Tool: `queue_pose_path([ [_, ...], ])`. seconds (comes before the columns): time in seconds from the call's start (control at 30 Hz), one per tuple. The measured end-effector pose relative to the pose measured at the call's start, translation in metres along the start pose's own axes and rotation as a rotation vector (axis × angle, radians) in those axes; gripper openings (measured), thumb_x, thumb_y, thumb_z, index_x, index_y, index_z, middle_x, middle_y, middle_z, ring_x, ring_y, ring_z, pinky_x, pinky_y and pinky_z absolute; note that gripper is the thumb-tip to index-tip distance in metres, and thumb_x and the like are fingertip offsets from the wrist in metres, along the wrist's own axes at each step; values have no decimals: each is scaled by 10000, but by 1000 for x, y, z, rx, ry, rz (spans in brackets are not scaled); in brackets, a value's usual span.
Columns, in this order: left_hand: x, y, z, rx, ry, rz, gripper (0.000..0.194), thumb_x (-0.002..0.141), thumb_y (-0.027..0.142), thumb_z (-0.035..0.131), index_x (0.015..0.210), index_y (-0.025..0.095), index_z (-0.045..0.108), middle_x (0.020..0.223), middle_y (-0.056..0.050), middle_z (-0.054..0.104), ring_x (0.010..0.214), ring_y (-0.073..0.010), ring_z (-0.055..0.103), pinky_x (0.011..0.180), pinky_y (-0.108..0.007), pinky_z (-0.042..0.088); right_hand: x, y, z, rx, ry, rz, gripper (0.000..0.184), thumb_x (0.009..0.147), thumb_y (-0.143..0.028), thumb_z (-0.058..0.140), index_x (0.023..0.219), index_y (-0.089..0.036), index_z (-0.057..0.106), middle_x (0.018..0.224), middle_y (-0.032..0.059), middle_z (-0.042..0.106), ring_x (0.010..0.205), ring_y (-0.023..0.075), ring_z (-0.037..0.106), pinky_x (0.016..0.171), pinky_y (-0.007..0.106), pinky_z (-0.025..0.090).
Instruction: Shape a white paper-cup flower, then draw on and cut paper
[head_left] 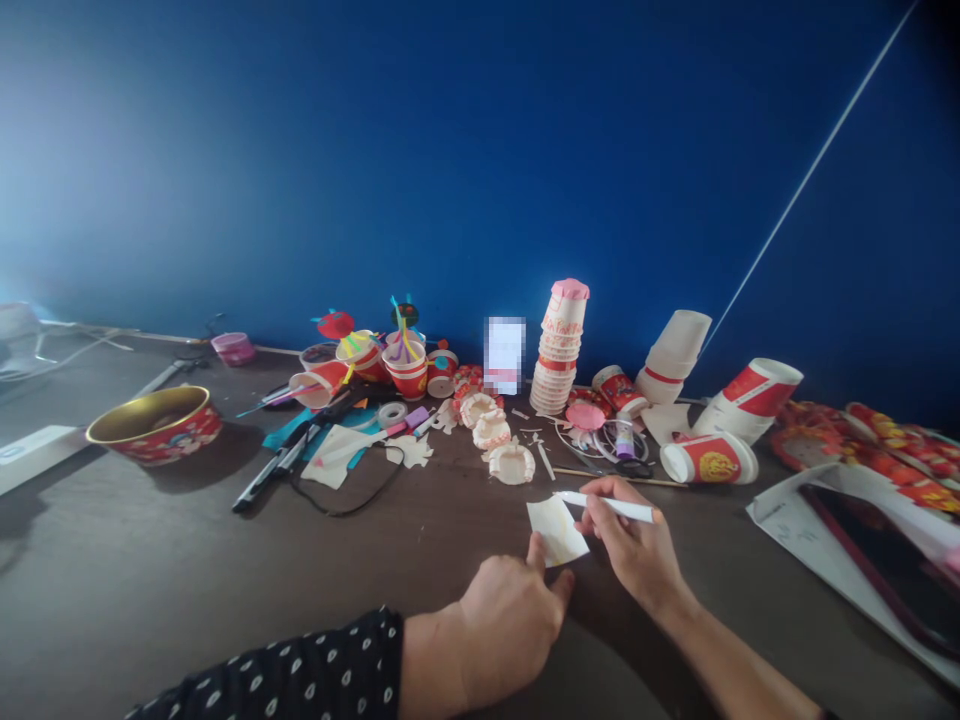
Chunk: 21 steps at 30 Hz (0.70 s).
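A small piece of white paper with faint yellow marks lies on the dark table in front of me. My left hand presses its lower left edge, index finger and thumb extended, the other fingers curled under. Between the fingers of my right hand is a white marker pen, its tip at the paper's upper edge. The pen slants left over the paper; whether the tip touches cannot be made out. Just beyond the paper sit cut cream-coloured paper cup pieces in a row.
Behind stands a tall cup stack; red-and-white paper cups lie to the right. A phone rests on white card at right. On the left are a gold-lined bowl, a utility knife and a black cord.
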<state>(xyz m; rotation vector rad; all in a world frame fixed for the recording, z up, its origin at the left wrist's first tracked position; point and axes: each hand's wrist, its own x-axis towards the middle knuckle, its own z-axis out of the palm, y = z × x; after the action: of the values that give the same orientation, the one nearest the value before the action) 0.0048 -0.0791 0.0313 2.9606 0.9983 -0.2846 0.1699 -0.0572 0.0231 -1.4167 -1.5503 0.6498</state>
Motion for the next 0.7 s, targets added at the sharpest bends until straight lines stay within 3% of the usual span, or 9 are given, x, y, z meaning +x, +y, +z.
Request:
queue_pose_path([
  [0.43, 1, 0, 2, 6, -3, 0, 483, 810, 236, 360, 1284, 147, 335, 1228, -292, 397, 750, -262, 623, 509, -294, 449, 1, 6, 1, 53, -34, 40, 208, 758, -387, 489, 789, -183, 511, 629, 6, 607, 577, 160, 617, 508, 228, 471],
  [0.7, 2, -1, 5, 10, -6, -9, 498, 806, 249, 371, 1293, 162, 315, 1244, -275, 393, 781, -261, 618, 520, -293, 456, 2, 7, 2, 71, 4, 36, 207, 773, -391, 476, 736, -189, 501, 512, -20, 570, 533, 153, 611, 466, 204, 442],
])
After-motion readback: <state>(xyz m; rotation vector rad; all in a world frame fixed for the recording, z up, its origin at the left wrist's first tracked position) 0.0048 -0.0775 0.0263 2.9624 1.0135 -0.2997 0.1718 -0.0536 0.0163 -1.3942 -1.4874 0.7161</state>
